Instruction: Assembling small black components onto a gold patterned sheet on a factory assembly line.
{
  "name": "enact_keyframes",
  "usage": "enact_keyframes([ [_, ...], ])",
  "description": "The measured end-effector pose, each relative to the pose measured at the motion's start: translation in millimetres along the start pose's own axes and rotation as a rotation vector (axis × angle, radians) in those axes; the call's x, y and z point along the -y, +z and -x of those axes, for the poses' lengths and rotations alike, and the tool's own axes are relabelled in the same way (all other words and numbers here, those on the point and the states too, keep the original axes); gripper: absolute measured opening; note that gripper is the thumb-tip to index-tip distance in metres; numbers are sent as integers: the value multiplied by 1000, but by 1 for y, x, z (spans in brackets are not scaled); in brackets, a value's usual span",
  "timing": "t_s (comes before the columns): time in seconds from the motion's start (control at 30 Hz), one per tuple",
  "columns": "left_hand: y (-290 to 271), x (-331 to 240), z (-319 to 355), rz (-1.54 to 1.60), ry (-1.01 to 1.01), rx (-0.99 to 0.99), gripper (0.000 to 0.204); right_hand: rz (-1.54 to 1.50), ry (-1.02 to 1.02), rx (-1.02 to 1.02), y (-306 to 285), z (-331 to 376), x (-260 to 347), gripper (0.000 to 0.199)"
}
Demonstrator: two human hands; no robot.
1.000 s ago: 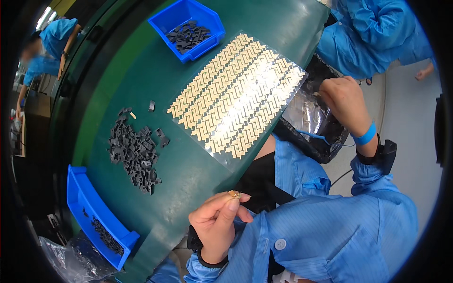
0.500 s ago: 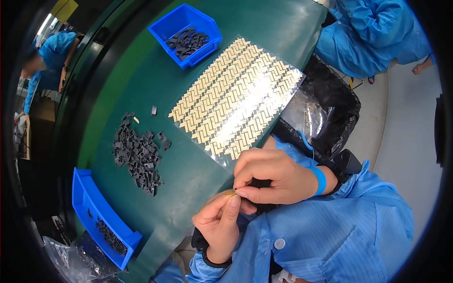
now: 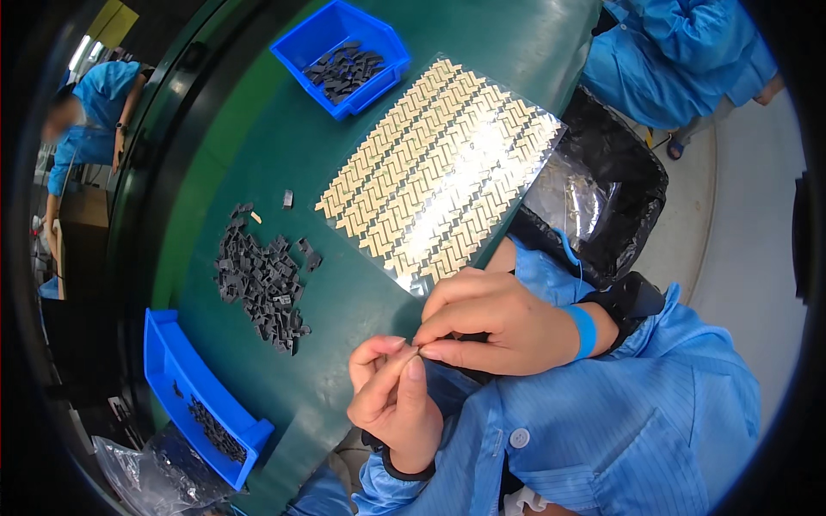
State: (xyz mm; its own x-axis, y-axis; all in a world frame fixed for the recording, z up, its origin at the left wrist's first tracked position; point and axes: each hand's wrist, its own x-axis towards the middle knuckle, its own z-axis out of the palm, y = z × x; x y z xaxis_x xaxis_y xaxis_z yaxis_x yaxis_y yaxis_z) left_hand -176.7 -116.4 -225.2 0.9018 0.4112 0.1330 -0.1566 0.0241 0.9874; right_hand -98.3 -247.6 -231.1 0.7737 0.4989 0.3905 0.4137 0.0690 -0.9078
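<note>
My left hand (image 3: 397,402) and my right hand (image 3: 503,325) meet fingertip to fingertip in front of my body, at the table's near edge. Both are closed in a pinch on a tiny part (image 3: 417,349), which the fingers mostly hide. A moment earlier it showed as a small gold-coloured piece in my left fingertips. Just beyond my right hand lies a clear sheet (image 3: 411,282) covered in rows of gold-coloured angled pieces, with bright glare across it. To the left, a loose heap of small dark grey plastic parts (image 3: 258,279) rests on the green table (image 3: 344,314).
A blue bin (image 3: 297,53) of dark parts stands at the far side; another blue bin (image 3: 176,357) with smaller black parts is at the near left. A black-lined container (image 3: 641,189) stands right of the table. Two people in blue are nearby.
My hands stay pinched together; the left fingers have shifted and the gold-coloured piece is now mostly hidden. The whole view has moved slightly.
</note>
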Motion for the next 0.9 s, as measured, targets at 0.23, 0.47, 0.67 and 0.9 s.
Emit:
enact_keyframes([
  [0.23,0,4,3,98,-63,44,16,-169,120,86,-4,3,6,12],
  [0.47,6,3,1,263,-223,87,20,-163,113,-32,-5,4,3,6],
  [0.67,-4,0,-3,273,-160,40,16,587,-36,-211,-94,8,-17,7],
  [0.9,-30,-8,-7,-818,808,137,13,1001,67,-185,-134,21,-8,5],
])
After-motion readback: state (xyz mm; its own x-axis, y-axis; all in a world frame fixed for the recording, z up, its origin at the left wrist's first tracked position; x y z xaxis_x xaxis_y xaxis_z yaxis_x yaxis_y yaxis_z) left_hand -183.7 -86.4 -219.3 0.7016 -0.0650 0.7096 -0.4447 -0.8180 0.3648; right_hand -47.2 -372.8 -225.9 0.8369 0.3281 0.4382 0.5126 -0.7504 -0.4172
